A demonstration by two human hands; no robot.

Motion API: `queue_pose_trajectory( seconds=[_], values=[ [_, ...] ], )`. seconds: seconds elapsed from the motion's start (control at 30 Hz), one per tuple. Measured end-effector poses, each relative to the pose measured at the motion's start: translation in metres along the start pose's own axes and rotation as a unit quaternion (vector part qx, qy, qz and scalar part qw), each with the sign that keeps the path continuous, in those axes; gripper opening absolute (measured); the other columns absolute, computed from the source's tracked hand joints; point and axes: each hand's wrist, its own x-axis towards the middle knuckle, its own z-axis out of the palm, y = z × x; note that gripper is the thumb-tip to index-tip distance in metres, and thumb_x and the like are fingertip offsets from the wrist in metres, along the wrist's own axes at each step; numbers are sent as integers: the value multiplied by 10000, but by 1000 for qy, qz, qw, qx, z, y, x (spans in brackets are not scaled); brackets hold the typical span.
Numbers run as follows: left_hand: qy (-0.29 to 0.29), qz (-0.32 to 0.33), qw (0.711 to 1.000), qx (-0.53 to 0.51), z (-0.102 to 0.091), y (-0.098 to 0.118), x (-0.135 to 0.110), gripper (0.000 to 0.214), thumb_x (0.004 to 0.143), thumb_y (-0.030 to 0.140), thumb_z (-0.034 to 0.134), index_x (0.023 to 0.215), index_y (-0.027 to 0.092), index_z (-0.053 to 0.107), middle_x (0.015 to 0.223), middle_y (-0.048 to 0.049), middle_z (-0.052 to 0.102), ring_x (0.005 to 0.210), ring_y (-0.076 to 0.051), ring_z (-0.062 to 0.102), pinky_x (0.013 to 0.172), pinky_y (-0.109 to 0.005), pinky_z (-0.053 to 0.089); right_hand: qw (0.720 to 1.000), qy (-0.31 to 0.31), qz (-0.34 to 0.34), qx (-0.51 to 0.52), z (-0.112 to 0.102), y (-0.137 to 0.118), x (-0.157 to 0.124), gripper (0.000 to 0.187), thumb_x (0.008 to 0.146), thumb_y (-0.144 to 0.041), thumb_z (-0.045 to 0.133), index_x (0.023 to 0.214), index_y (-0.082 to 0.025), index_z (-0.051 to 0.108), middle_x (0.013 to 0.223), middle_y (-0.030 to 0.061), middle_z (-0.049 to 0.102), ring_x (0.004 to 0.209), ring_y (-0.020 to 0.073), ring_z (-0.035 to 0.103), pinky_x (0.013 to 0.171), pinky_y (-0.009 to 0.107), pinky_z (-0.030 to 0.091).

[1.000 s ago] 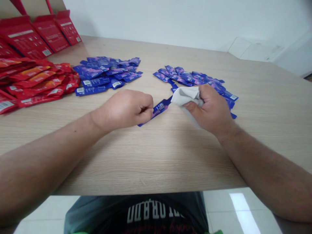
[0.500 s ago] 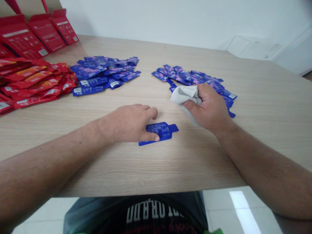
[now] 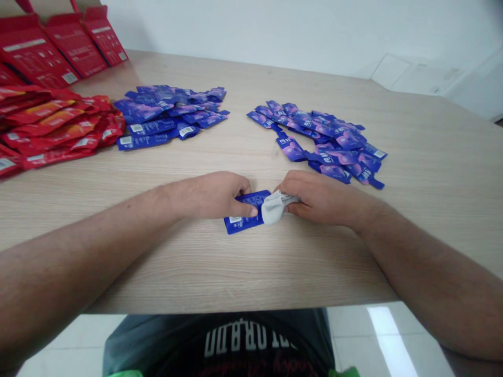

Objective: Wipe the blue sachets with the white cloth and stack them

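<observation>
A blue sachet (image 3: 245,223) with a printed back and a barcode is in front of me, near the middle of the table. My left hand (image 3: 222,196) grips it, thumb on top and fingers curled at its far edge. From the right, my right hand (image 3: 312,196) is closed on a crumpled whitish cloth (image 3: 274,207). The cloth lies over the sachet's right end and hides its narrow spout tab.
Blue-purple sachets lie in a left pile (image 3: 157,112) and a right pile (image 3: 334,139) beyond my hands. Red sachets (image 3: 58,125) are heaped at the far left, before open red boxes (image 3: 74,47). A white wall (image 3: 275,36) borders the wooden table (image 3: 188,272).
My right hand has brought the cloth down and left, from above the right pile onto the sachet's right end. My left hand has closed on the sachet, which is tilted slightly.
</observation>
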Motion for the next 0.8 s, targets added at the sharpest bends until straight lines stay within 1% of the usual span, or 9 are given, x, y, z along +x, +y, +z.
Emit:
queue_pose_trajectory(
  seconds=[0.1, 0.17, 0.27, 0.37, 0.47, 0.57, 0.63, 0.7, 0.8],
  values=[
    [1, 8, 1000, -7, -3, -2, 0, 278, 887, 442, 495, 865, 211, 649, 680, 14, 653, 586, -128, 534, 548, -256, 317, 1000, 1, 5, 0, 0, -1, 0, 196, 867, -193, 602, 1058, -194, 645, 996, 76, 622, 952, 228, 587, 872, 354, 466],
    [3, 12, 1000, -1, -3, -2, 1, 236, 885, 375, 487, 828, 208, 644, 669, 16, 640, 590, -128, 525, 552, -254, 318, 1000, 0, 9, -1, -1, -1, -1, 203, 857, -185, 606, 1055, -196, 648, 993, 76, 623, 947, 230, 589, 870, 355, 465],
    [2, 22, 1000, 1, -2, -2, 2, 200, 870, 328, 496, 813, 207, 645, 660, 21, 626, 589, -126, 513, 558, -253, 317, 1000, -4, 10, 3, -4, 1, -2, 213, 842, -174, 612, 1050, -194, 653, 997, 76, 625, 942, 231, 592, 859, 352, 465],
    [3, 33, 999, -7, -1, -3, 3, 198, 868, 326, 499, 821, 213, 654, 655, 30, 620, 576, -118, 504, 562, -252, 313, 1000, -10, 11, -5, -7, 6, -3, 189, 841, -179, 616, 1026, -186, 656, 974, 76, 623, 925, 233, 591, 834, 350, 466],
    [8, 36, 999, -20, 0, -3, 5, 205, 866, 335, 502, 819, 216, 662, 632, 38, 614, 565, -115, 502, 561, -254, 310, 999, 17, 13, -28, -4, 5, 0, 186, 864, -210, 607, 1040, -170, 653, 976, 89, 619, 953, 251, 584, 856, 370, 462],
    [14, 28, 999, -45, 1, -5, 8, 185, 844, 316, 515, 830, 216, 670, 634, 43, 625, 569, -113, 524, 559, -251, 322, 998, 55, 4, -30, 5, -11, 6, 239, 878, -200, 587, 1106, -172, 648, 1032, 98, 608, 999, 254, 574, 898, 379, 457],
    [16, 25, 998, -61, 2, -7, 10, 175, 830, 308, 524, 838, 218, 674, 656, 43, 644, 583, -112, 539, 560, -249, 332, 998, 62, -14, -27, 11, -24, 8, 248, 871, -180, 583, 1108, -189, 656, 1057, 94, 603, 1009, 250, 568, 912, 378, 455],
    [18, 24, 997, -71, 3, -8, 11, 182, 831, 330, 533, 830, 217, 675, 661, 41, 651, 584, -111, 537, 558, -250, 331, 998, 48, -31, -32, 13, -30, 8, 237, 864, -175, 587, 1086, -199, 666, 1061, 91, 604, 1003, 248, 566, 910, 377, 456],
    [19, 27, 997, -68, 3, -9, 11, 242, 852, 409, 536, 809, 212, 669, 624, 38, 620, 554, -106, 501, 535, -258, 303, 999, 15, -14, -31, 6, -23, 3, 228, 858, -171, 588, 1072, -191, 666, 1032, 88, 610, 968, 238, 577, 880, 362, 464]
  ],
)
